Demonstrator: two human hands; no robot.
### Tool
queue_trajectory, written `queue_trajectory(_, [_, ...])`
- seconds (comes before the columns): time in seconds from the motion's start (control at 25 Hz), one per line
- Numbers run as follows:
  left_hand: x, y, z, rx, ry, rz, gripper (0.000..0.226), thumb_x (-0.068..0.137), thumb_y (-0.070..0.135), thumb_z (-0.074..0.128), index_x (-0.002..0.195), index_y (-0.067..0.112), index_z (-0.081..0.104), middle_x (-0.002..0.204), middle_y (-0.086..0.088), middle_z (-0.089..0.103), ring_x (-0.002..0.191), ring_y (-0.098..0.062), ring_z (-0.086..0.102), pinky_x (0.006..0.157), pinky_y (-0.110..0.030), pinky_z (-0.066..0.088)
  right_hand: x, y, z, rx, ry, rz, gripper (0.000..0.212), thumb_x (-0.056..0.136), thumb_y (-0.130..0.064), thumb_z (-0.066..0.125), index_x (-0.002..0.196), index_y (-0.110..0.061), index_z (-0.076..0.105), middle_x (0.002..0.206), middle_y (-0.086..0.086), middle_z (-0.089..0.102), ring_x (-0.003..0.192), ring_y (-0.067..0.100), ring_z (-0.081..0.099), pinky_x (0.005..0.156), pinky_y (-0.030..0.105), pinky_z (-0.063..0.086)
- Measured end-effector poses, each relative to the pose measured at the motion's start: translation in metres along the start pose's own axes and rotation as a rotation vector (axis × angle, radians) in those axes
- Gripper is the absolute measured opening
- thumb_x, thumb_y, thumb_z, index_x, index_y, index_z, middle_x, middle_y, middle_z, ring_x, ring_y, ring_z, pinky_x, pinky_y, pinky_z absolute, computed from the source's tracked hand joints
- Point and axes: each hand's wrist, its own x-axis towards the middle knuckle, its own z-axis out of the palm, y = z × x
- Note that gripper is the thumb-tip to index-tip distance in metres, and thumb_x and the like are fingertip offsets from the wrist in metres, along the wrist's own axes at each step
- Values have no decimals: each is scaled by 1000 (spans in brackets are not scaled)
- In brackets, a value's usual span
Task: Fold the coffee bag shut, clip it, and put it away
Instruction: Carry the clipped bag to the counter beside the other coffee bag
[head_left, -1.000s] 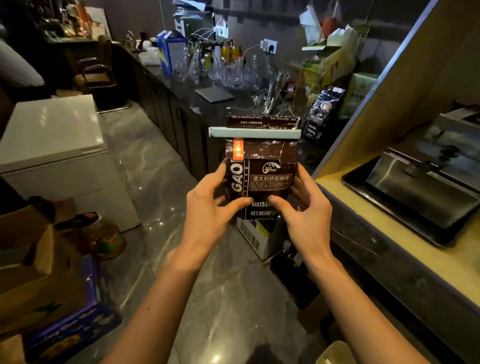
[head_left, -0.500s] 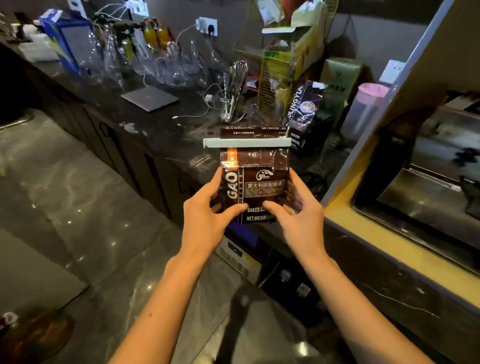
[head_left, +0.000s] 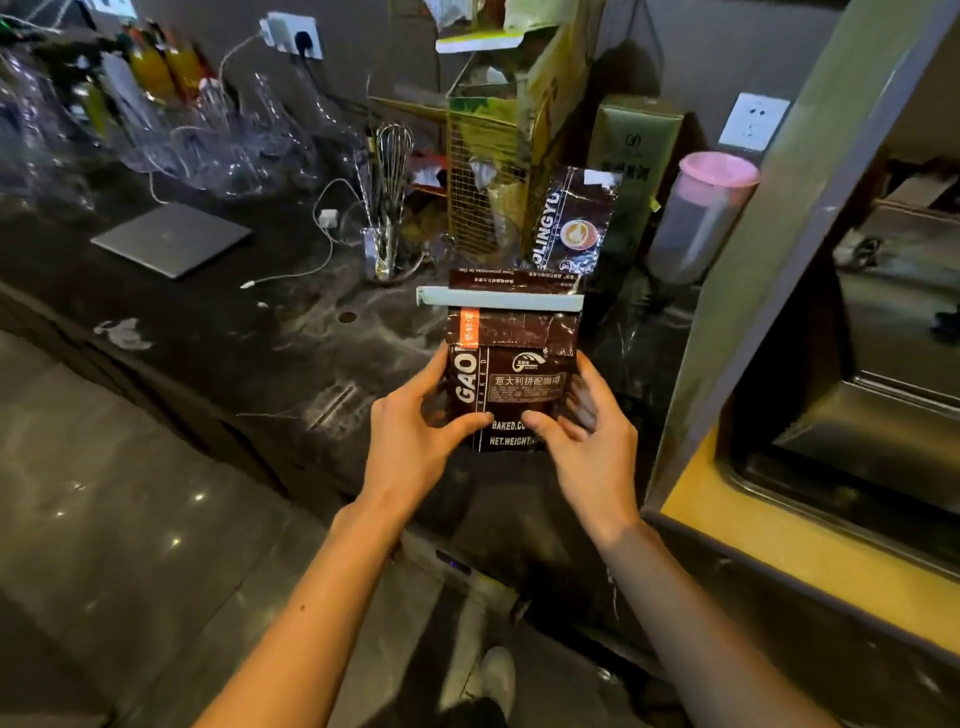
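Both forearms reach forward; the left hand (head_left: 415, 436) and right hand (head_left: 587, 436) face each other, thumbs forward, fingers (head_left: 582, 400) curled in a grip.

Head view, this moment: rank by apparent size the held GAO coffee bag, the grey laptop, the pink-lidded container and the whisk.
1. GAO coffee bag, though nearness to the camera inflates it.
2. Grey laptop and pink-lidded container: too alike to rank.
3. Whisk, smallest.
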Motion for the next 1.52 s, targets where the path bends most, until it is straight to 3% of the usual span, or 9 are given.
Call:
queue_trajectory(0.24, [76,-24,33,-20,-90,-52,79,71,5,82,141,16,47,121,15,62,108,12,59,89,-11,49,69,39,1,6,65,58,77,79,0,76,141,-29,42,119,-22,59,112,-17,54,96,12,47])
queue_trajectory(0.36, [105,-45,49,-42,-135,-84,77,71,2,82,136,29,49,119,19,61,108,11,60,91,-13,49,88,57,2,-69,98,78,75,81,-3,75,142,-28,40,116,-32,54,111,-23,51,94,4,41])
queue_trajectory(0.48, [136,-78,60,-43,-211,-102,77,70,-1,81,122,46,48,113,22,63,106,9,62,92,-16,51,109,81,10,-186,107,101,75,83,-13,75,145,-28,35,130,-18,58,125,-4,52,107,21,41])
queue_trajectory(0.56, [157,-98,65,-38,-280,-94,73,71,5,82,127,39,51,117,13,66,110,1,63,96,-25,52,121,95,18,-243,142,138,75,85,-18,74,147,-25,31,138,-5,57,130,6,51,110,30,41])
queue_trajectory(0.76, [209,-132,81,-56,-428,-69,70,74,8,81,128,40,49,118,19,63,115,2,60,100,-26,49,153,112,31,-314,236,220,76,87,-16,72,149,-21,27,133,-11,54,123,-9,47,93,-2,34])
queue_trajectory(0.96, [236,-156,99,-13,-494,-54,75,75,9,79,141,22,45,131,1,62,121,-9,58,104,-40,48,175,129,34,-360,248,259,77,87,-17,71,148,-23,24,124,-23,49,114,-25,45,92,-4,33])
queue_trajectory(1.28, [244,-168,105,-7,-517,-59,78,77,22,78,144,28,39,135,4,60,124,-7,56,106,-40,47,180,138,34,-414,258,281,78,89,-24,70,149,-33,21,122,-36,47,115,-20,49,96,5,37])
queue_trajectory(1.44, [242,-167,105,16,-516,-49,78,78,20,77,145,28,37,136,4,58,126,-7,55,107,-40,46,180,139,34,-433,228,261,79,90,-26,68,150,-29,18,139,-4,54,128,12,51,104,30,42])
queue_trajectory(1.52, [242,-167,106,70,-510,-56,82,78,21,77,146,32,33,138,3,57,127,-10,53,108,-42,45,181,136,34,-424,209,271,79,90,-25,67,151,-26,17,140,-5,50,130,13,48,105,31,41])
